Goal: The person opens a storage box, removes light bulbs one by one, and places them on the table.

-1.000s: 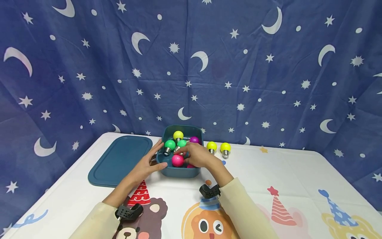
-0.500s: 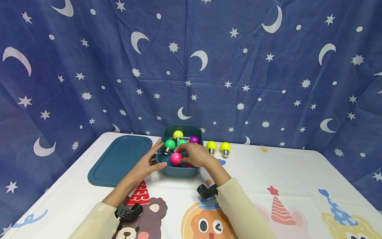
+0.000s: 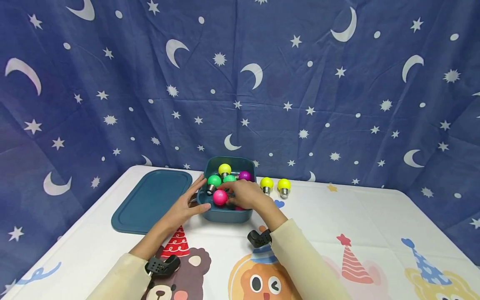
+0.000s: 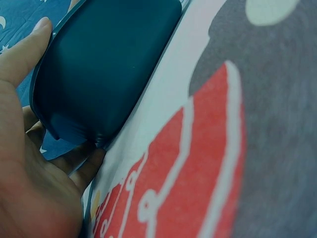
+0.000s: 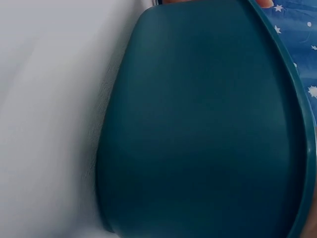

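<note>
A dark teal box (image 3: 225, 216) on the table holds several coloured light bulbs. My right hand (image 3: 245, 193) reaches in over its right side and holds a pink light bulb (image 3: 220, 197) at its base, which the fingers mostly hide. Part of another pink bulb (image 3: 239, 208) shows below that hand. Nearby in the box lie a green bulb (image 3: 214, 181), a textured green bulb (image 3: 229, 178), a yellow bulb (image 3: 224, 168) and a purple bulb (image 3: 245, 175). My left hand (image 3: 185, 205) touches the box's left side with spread fingers, thumb (image 4: 29, 54) at the rim in the left wrist view.
Left of the box lies a flat teal lid (image 3: 151, 202). Two yellow bulbs (image 3: 266, 183) stand on the table right of the box. A blue curtain (image 3: 300, 104) with moons and stars hangs behind the printed white tablecloth (image 3: 318, 225).
The pink bulb has shifted slightly left and away from the front wall, with my right hand moving along at its base. My left hand stays at the box.
</note>
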